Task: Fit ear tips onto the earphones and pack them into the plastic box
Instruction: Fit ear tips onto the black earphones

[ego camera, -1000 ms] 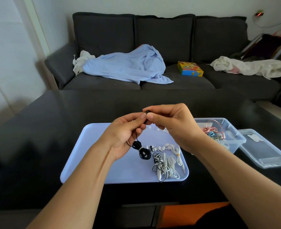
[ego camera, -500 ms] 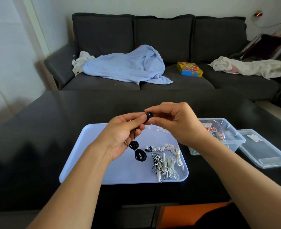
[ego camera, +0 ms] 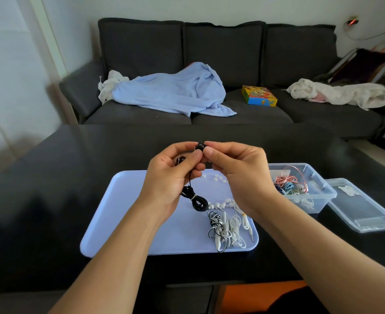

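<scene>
— Earphones, black (ego camera: 199,148): bud pinched between left hand (ego camera: 169,177) and right hand (ego camera: 239,175) above the tray (ego camera: 123,214), coiled cable hanging below. Best way on?

— Steady the bud with the left; roll the tip over the nozzle with the right, squarely, without pulling the cable. Then into the plastic box (ego camera: 323,196), beside the tray.

— Any writing?

— None legible; print on the colourful box (ego camera: 259,96) too blurred.
</scene>
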Motion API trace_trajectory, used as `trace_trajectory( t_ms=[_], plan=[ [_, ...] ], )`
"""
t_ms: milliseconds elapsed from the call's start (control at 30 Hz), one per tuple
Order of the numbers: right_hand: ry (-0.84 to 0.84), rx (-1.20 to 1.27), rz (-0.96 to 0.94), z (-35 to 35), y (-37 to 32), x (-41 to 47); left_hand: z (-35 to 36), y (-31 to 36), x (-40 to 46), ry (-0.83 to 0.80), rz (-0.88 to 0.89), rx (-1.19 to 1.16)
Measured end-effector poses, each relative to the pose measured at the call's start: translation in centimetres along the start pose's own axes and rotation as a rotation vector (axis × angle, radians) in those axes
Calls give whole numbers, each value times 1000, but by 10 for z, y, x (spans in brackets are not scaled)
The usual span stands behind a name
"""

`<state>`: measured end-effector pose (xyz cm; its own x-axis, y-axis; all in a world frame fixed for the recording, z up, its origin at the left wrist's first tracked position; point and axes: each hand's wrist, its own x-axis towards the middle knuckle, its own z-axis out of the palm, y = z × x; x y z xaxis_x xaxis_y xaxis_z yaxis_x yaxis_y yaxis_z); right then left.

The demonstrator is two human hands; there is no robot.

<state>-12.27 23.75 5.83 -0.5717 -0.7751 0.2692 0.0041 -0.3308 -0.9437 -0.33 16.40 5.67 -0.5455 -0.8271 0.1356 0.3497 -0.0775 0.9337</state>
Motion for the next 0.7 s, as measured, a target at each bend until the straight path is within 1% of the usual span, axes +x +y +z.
trace_trajectory(
  t_ms=[67, 133, 200, 267, 333, 400, 467, 533, 600, 700],
  plan=[
    [15, 179, 152, 6, 3, -2, 1, -1, 0, 23, 35, 17],
    [6, 249, 206, 7, 4, -2, 0, -2, 1, 37, 46, 34],
    [-20, 167, 157, 4, 4, -1, -1, -2, 2, 38, 23, 28],
    [-69, -4, 46, -2, 2, 1, -2, -1, 4, 26, -21, 11],
    [-163, -156, -70, -9, -2, 4, -4, 2, 5, 6, -66, 11],
    [-276, -237, -112, -16, -6, 8, -6, 5, 4, -51, -128, 22],
    [-395, -244, -71, -25, -9, 11, -7, 6, 1, -139, -199, 37],
    [-487, -191, -14, -31, -9, 13, -8, 6, 0, -190, -234, 46],
    [-491, -148, 10, -33, -7, 14, -8, 5, 0, -195, -242, 49],
    [-443, -136, -8, -33, -2, 16, -8, 3, 2, -184, -250, 53]
  ],
)
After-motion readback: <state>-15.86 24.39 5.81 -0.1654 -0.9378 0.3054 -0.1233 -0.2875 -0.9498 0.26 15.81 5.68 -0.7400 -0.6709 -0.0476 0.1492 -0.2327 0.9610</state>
